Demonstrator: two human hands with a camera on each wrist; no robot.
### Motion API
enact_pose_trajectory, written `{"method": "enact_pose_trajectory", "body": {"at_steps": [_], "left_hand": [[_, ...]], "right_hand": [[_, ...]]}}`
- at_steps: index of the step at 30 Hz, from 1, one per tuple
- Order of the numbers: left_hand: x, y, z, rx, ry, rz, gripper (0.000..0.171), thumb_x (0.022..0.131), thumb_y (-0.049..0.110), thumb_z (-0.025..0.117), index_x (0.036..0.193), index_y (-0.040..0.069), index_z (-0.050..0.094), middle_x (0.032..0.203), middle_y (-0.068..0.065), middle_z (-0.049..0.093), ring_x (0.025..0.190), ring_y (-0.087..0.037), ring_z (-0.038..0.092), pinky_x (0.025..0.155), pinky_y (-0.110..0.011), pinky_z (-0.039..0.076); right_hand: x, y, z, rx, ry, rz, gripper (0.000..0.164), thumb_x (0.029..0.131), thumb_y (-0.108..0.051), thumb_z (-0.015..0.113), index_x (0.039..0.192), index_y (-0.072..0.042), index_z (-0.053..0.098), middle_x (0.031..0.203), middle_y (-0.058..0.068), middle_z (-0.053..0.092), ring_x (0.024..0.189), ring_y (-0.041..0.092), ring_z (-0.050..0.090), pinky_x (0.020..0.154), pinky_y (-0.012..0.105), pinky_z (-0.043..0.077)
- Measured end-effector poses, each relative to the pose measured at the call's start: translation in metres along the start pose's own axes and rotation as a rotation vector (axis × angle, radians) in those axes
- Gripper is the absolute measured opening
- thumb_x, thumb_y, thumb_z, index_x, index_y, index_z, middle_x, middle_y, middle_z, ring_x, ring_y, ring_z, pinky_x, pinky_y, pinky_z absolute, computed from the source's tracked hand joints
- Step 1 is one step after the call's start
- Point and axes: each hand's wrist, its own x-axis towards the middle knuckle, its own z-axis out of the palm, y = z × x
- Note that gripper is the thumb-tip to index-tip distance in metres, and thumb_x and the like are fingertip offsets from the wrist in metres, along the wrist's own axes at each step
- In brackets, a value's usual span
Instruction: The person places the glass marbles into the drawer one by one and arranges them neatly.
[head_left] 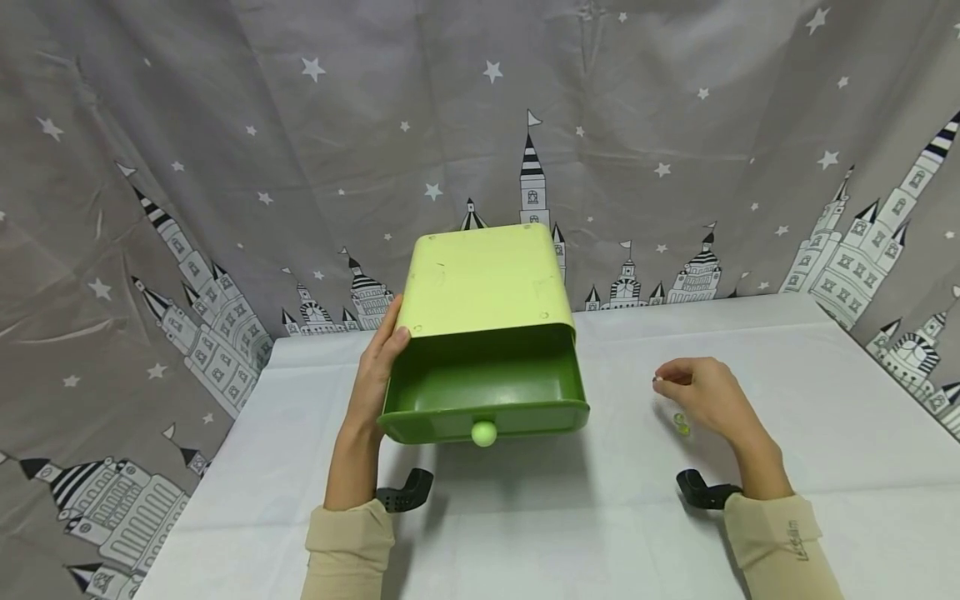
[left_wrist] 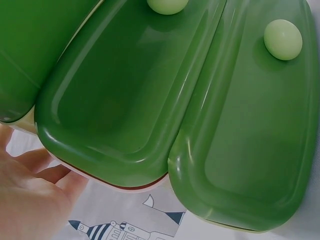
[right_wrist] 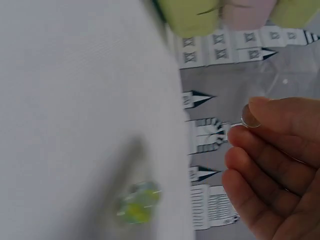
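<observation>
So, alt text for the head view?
Right hand pinching a tiny round object near small, clear yellow-green pieces on a white cloth; left hand touching a pale-green box with its dark-green drawer open. Grey castle-print curtain behind.

My head feed comes through bright and even, with light apparently falling from above: the box (head_left: 483,275) shines pale on top while its open drawer (head_left: 483,375) sinks into shade, and soft shadows spread across the desk (head_left: 615,542). Castles (head_left: 534,187) lean outward near both side edges. My left-wrist view shows glare streaking the drawer fronts (left_wrist: 255,140); my right-wrist view is dimmer, the beads (right_wrist: 140,202) at lower centre blurred.
</observation>
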Motion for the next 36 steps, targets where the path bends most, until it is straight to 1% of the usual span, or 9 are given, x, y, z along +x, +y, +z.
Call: {"method": "enact_pose_trajectory", "body": {"at_steps": [6, 13, 21, 27, 30, 32, 36], "left_hand": [[0.0, 0.0, 0.0, -0.005, 0.0, -0.003, 0.059, 0.102, 0.03, 0.045, 0.158, 0.023, 0.026, 0.16, 0.009, 0.024, 0.145, -0.005, 0.016, 0.117, -0.035, 0.013], [0.0, -0.001, 0.0, -0.018, 0.0, 0.002, 0.062, 0.103, 0.027, 0.044, 0.159, 0.014, 0.021, 0.162, 0.007, 0.021, 0.145, -0.006, 0.014, 0.117, -0.034, 0.012], [0.0, 0.0, 0.001, -0.038, -0.007, -0.001, 0.059, 0.103, 0.028, 0.044, 0.158, 0.022, 0.025, 0.161, 0.008, 0.023, 0.145, -0.006, 0.016, 0.116, -0.035, 0.014], [0.0, 0.0, 0.001, -0.045, -0.006, -0.006, 0.059, 0.103, 0.029, 0.044, 0.158, 0.022, 0.025, 0.161, 0.009, 0.023, 0.145, -0.005, 0.016, 0.116, -0.035, 0.014], [0.0, 0.0, 0.001, -0.04, -0.004, -0.01, 0.059, 0.103, 0.03, 0.045, 0.158, 0.023, 0.025, 0.16, 0.009, 0.023, 0.144, -0.005, 0.016, 0.116, -0.035, 0.014], [0.0, 0.0, 0.001, -0.04, -0.003, -0.012, 0.059, 0.103, 0.03, 0.045, 0.158, 0.024, 0.025, 0.16, 0.009, 0.024, 0.144, -0.005, 0.017, 0.116, -0.035, 0.014], [0.0, 0.0, 0.001, -0.051, -0.004, -0.011, 0.059, 0.103, 0.03, 0.045, 0.158, 0.024, 0.025, 0.16, 0.009, 0.024, 0.144, -0.005, 0.017, 0.116, -0.035, 0.015]], "right_hand": [[-0.003, -0.017, -0.01, -0.008, 0.048, -0.048, 0.019, 0.091, -0.011, 0.068, 0.103, 0.004, 0.073, 0.093, 0.012, 0.073, 0.086, 0.03, 0.068, 0.077, 0.045, 0.051], [-0.008, -0.038, -0.022, -0.004, 0.102, -0.102, 0.021, 0.093, -0.013, 0.067, 0.104, 0.003, 0.073, 0.094, 0.011, 0.073, 0.085, 0.028, 0.067, 0.072, 0.041, 0.05], [-0.016, -0.049, -0.031, -0.012, 0.185, -0.144, 0.019, 0.092, -0.013, 0.069, 0.104, 0.001, 0.074, 0.093, 0.009, 0.073, 0.085, 0.028, 0.067, 0.067, 0.035, 0.048], [-0.017, -0.058, -0.031, 0.017, 0.232, -0.185, 0.016, 0.091, -0.013, 0.071, 0.102, -0.001, 0.075, 0.092, 0.007, 0.074, 0.085, 0.028, 0.068, 0.067, 0.028, 0.047], [-0.018, -0.064, -0.029, 0.036, 0.256, -0.214, 0.013, 0.09, -0.011, 0.072, 0.1, -0.002, 0.075, 0.091, 0.005, 0.074, 0.084, 0.025, 0.068, 0.069, 0.021, 0.046], [-0.018, -0.068, -0.029, 0.061, 0.267, -0.232, 0.012, 0.089, -0.009, 0.073, 0.099, -0.003, 0.075, 0.09, 0.004, 0.073, 0.083, 0.02, 0.068, 0.07, 0.018, 0.046], [-0.02, -0.08, -0.027, 0.138, 0.272, -0.263, 0.012, 0.088, -0.008, 0.073, 0.099, -0.003, 0.075, 0.091, 0.003, 0.073, 0.083, 0.007, 0.065, 0.074, 0.016, 0.046]]}}
